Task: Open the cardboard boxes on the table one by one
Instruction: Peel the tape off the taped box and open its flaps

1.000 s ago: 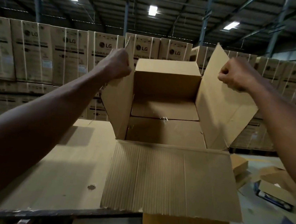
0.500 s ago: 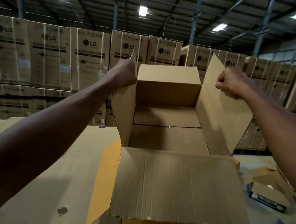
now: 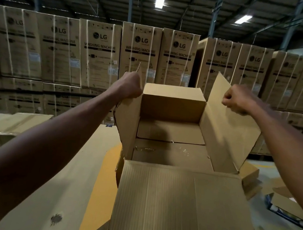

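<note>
Here, left hand point(image 3: 130, 84), right hand point(image 3: 237, 99) grip corrugated box point(image 3: 174, 106) flaps.

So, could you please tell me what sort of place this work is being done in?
Most likely a warehouse: stacked washing machine cartons fill the background, a steel-framed roof carries strip lights, and an open box sits on the table.

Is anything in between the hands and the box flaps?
No. The left hand is gripping the left flap and the right hand is gripping the right flap. Nothing visible sits between them.
</note>
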{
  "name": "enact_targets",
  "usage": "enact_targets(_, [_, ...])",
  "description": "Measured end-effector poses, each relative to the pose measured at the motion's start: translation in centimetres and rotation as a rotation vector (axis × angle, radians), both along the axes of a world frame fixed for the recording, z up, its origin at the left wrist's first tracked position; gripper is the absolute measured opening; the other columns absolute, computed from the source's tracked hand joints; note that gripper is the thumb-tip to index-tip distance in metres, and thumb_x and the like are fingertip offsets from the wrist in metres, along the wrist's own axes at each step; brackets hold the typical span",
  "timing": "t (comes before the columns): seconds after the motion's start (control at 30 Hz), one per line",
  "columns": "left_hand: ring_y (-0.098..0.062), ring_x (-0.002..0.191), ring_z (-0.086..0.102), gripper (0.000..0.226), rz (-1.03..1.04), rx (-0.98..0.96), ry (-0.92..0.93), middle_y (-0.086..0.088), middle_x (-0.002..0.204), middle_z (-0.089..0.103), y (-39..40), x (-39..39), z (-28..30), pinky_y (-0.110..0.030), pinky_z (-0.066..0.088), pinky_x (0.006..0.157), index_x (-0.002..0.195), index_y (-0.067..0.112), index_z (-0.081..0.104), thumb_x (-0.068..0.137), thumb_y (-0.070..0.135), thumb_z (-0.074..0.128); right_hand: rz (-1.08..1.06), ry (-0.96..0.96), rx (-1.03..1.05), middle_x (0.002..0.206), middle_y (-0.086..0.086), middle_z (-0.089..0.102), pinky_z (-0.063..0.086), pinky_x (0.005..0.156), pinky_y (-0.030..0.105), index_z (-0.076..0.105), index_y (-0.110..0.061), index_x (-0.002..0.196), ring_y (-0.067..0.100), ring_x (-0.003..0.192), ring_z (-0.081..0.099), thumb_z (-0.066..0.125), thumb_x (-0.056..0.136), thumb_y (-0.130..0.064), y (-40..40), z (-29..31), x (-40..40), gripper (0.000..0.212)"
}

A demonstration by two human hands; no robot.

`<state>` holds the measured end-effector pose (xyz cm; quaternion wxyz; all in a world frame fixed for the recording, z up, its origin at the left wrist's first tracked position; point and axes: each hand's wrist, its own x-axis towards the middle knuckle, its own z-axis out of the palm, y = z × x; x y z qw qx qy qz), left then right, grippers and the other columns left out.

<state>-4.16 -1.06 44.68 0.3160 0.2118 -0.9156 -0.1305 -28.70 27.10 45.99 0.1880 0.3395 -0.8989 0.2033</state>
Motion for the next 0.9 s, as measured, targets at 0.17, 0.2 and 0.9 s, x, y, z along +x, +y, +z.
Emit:
enact_targets(0.17, [-0.012, 0.062, 0.065, 0.008, 0.053, 0.057, -0.047, -0.009, 0.084, 0.070, -0.4, -2.6, -2.2, -0.018, 0.047, 0.045, 0.088, 0.003, 0.069, 0.093, 0.008, 0.068, 0.019, -0.048, 0.044, 0.079, 0.009, 0.073, 0.057, 0.055, 0.033, 0.075, -0.011, 0.088, 0.023, 0.068, 0.072, 0.068, 0.099, -0.013, -1.2, -2.0, -3.2, 0.013])
enact_targets(0.2, [-0.012, 0.063, 0.065, 0.007, 0.058, 0.067, -0.058, -0.008, 0.084, 0.069, -0.5, -3.1, -2.7, -0.016, 0.046, 0.044, 0.086, 0.005, 0.067, 0.093, 0.008, 0.068, 0.027, -0.056, 0.049, 0.080, 0.009, 0.072, 0.057, 0.056, 0.033, 0.075, -0.011, 0.088, 0.024, 0.069, 0.072, 0.068, 0.099, -0.013, -1.5, -2.5, -3.8, 0.013])
enact_targets(0.9, [-0.008, 0.063, 0.063, 0.012, 0.237, 0.283, -0.258, -0.002, 0.075, 0.068, -4.3, -6.9, -18.7, -0.020, 0.044, 0.049, 0.078, 0.013, 0.071, 0.090, 0.010, 0.073, 0.131, -0.288, 0.140, 0.090, 0.008, 0.073, 0.052, 0.056, 0.031, 0.075, -0.005, 0.086, 0.019, 0.073, 0.070, 0.066, 0.099, -0.010, -6.3, -18.8, -11.0, 0.017])
